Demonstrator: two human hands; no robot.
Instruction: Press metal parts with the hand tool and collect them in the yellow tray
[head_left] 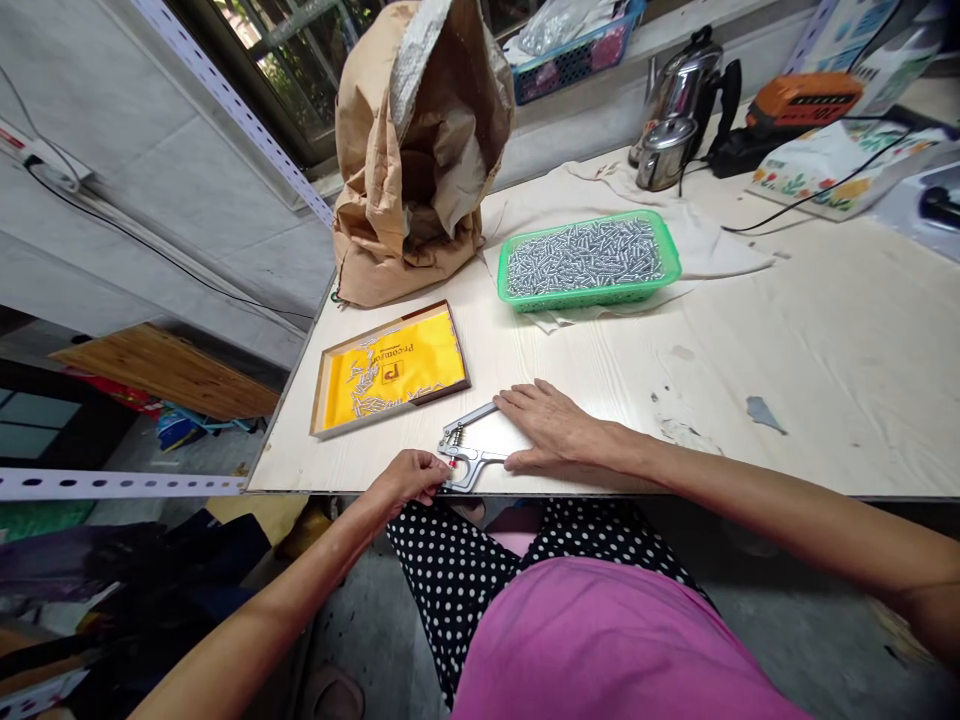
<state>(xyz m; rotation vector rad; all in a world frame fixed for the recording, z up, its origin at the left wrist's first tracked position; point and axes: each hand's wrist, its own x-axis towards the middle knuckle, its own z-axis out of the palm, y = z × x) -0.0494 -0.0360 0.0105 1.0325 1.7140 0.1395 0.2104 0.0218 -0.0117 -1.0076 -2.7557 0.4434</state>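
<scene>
Pink top (600, 645) fills bottom ctr, nearest the cam; L to R above it: shallow box (433, 345) w/ small metal pcs (367, 375), L hand (409, 478) pinched at the working end of the hand tool (477, 459), low ctr by the table (750, 345) edge (can't tell if it grips a pc), R hand (553, 425) spread, unclenched, over both handles. Step in hand is prob. lining up a pc near the red tip (453, 463); next move likely calls for steady L fingertips, then an R squeeze. Tool's working end points L, long axis approx. L–R, handles apart.
</scene>
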